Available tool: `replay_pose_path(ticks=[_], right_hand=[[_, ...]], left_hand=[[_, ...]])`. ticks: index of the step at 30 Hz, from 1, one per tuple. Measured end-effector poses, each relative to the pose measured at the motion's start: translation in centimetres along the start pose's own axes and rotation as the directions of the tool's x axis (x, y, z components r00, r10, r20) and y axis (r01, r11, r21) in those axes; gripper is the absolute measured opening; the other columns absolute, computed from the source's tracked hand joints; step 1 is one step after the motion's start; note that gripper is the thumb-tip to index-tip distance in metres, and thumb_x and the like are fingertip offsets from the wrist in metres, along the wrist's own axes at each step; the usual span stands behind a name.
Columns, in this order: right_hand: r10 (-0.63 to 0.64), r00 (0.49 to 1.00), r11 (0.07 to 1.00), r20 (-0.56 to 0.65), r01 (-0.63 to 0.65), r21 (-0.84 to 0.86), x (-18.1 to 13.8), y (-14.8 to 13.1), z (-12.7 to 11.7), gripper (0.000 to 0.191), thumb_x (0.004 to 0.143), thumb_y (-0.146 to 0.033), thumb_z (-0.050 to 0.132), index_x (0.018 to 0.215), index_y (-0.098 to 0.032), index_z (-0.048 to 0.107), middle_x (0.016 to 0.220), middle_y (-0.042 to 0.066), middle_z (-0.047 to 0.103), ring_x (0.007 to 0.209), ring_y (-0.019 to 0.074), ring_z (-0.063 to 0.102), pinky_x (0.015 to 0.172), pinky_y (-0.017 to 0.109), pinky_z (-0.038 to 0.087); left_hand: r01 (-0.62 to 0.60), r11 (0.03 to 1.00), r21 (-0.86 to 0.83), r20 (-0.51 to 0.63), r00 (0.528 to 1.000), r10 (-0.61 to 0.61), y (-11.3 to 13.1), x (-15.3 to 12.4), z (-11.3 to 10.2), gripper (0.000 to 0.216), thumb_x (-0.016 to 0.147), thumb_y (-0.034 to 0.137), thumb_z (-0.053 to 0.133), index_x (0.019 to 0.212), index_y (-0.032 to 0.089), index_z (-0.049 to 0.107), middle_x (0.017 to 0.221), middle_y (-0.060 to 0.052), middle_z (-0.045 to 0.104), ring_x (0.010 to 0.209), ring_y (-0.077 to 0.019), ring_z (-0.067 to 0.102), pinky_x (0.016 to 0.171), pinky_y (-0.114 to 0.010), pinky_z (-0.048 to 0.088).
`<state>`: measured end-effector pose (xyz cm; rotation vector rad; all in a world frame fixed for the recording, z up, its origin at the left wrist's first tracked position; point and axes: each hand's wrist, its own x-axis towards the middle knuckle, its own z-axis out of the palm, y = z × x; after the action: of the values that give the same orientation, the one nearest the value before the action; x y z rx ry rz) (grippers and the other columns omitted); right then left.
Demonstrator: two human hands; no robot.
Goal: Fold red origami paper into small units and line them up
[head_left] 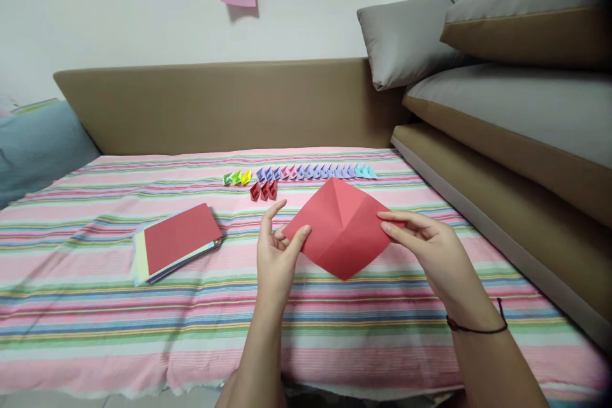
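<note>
A creased square of red paper point(342, 229) is held up above the striped cloth, one corner towards me. My left hand point(282, 239) pinches its left corner under the thumb, the index finger raised off the sheet. At the opposite corner, my right hand point(415, 233) grips the paper between thumb and fingers. Crease lines meet near the sheet's middle. Just beyond the paper stand several small dark red folded paper pieces point(264, 190). Behind them runs a row of purple, pink and blue folded pieces point(318, 171), with green and yellow ones point(238, 177) to its left.
A stack of coloured paper point(182, 237), red on top, lies to the left on the striped cloth point(201, 331). A brown backrest point(229, 108) closes off the far side. Stacked cushions point(516, 115) line the right, and a blue pillow point(43, 140) sits far left.
</note>
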<state>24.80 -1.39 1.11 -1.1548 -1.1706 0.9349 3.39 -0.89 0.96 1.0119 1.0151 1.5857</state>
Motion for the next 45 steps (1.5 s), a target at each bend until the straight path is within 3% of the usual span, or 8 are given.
replay_pose_path(ticks=[4,8,16,23,31,38,41,45], right_hand=[[0.03,1.0,0.995,-0.003,-0.03,0.097,-0.2,-0.2,0.2,0.026,0.073,-0.033,0.071,0.098,-0.024,0.071,0.107,0.006,0.068,0.096,0.0217,0.062,0.08,0.033,0.05],[0.114,0.992,0.976,0.047,-0.121,0.183,-0.4,-0.4,0.8,0.029,0.076,-0.032,0.068,0.104,-0.027,0.068,0.108,0.005,0.069,0.09,0.0195,0.064,0.071,0.028,0.052],[0.039,0.999,0.99,0.009,-0.04,0.133,-0.2,0.0,0.4,0.033,0.073,-0.034,0.072,0.103,-0.023,0.069,0.114,0.008,0.066,0.107,0.0251,0.06,0.089,0.037,0.05],[0.102,0.96,0.971,0.261,-0.153,0.183,-0.8,-1.0,1.1,0.093,0.066,-0.027,0.077,0.142,-0.04,0.026,0.122,0.005,0.062,0.101,0.0238,0.065,0.079,0.037,0.056],[0.028,0.984,0.997,0.175,-0.014,-0.082,-0.5,-0.9,1.4,0.036,0.07,-0.033,0.072,0.104,-0.021,0.069,0.1,0.006,0.07,0.091,0.0234,0.064,0.079,0.037,0.053],[-0.296,0.952,0.896,0.077,0.304,-0.324,-0.5,-0.7,1.5,0.014,0.075,-0.035,0.069,0.08,-0.023,0.073,0.087,0.006,0.064,0.086,0.0224,0.06,0.08,0.038,0.048],[-0.454,0.883,0.769,0.12,0.456,-0.447,-0.5,-1.0,2.0,0.009,0.078,-0.03,0.066,0.078,-0.025,0.073,0.094,0.007,0.057,0.093,0.0226,0.056,0.084,0.038,0.045],[-0.414,0.843,0.702,0.343,0.535,-0.47,-1.0,-1.2,3.4,0.012,0.084,-0.026,0.06,0.079,-0.026,0.071,0.086,0.005,0.065,0.088,0.0226,0.057,0.083,0.039,0.043]], left_hand=[[0.022,1.0,-0.004,0.225,0.974,-0.02,-0.6,0.2,-0.9,0.043,0.063,0.022,0.078,0.105,0.023,0.067,0.103,-0.006,0.068,0.092,-0.0186,0.064,0.075,-0.025,0.051],[0.153,0.988,0.031,0.42,0.895,-0.152,-0.9,0.0,-1.2,0.033,0.062,0.02,0.079,0.094,0.02,0.072,0.097,-0.007,0.07,0.086,-0.0194,0.065,0.07,-0.027,0.052],[-0.028,0.989,0.145,0.314,0.949,-0.019,-0.6,0.2,-1.2,0.031,0.066,0.021,0.076,0.097,0.021,0.072,0.102,-0.008,0.069,0.103,-0.0247,0.061,0.088,-0.033,0.048],[0.051,0.999,0.007,0.211,0.976,-0.051,-0.6,-0.1,-0.5,0.053,0.062,0.022,0.078,0.113,0.023,0.065,0.117,-0.009,0.064,0.097,-0.023,0.064,0.081,-0.032,0.052],[-0.155,0.955,0.251,0.023,0.988,0.154,-0.2,-0.1,-0.8,0.028,0.065,0.028,0.077,0.092,0.021,0.074,0.086,-0.004,0.069,0.074,-0.016,0.061,0.068,-0.027,0.05],[-0.486,0.662,0.57,0.148,0.854,0.499,0.5,0.1,-1.5,0.007,0.076,0.027,0.067,0.072,0.025,0.072,0.079,-0.003,0.058,0.077,-0.0177,0.056,0.074,-0.031,0.045],[-0.572,0.553,0.606,0.339,0.814,0.471,0.8,0.0,-1.2,0.01,0.081,0.027,0.061,0.081,0.024,0.07,0.089,-0.005,0.065,0.09,-0.0217,0.057,0.084,-0.037,0.042],[-0.644,0.49,0.588,0.544,0.762,0.35,0.6,-0.4,0.2,0.016,0.081,0.027,0.06,0.093,0.026,0.07,0.086,-0.006,0.071,0.085,-0.0238,0.06,0.084,-0.039,0.039]])
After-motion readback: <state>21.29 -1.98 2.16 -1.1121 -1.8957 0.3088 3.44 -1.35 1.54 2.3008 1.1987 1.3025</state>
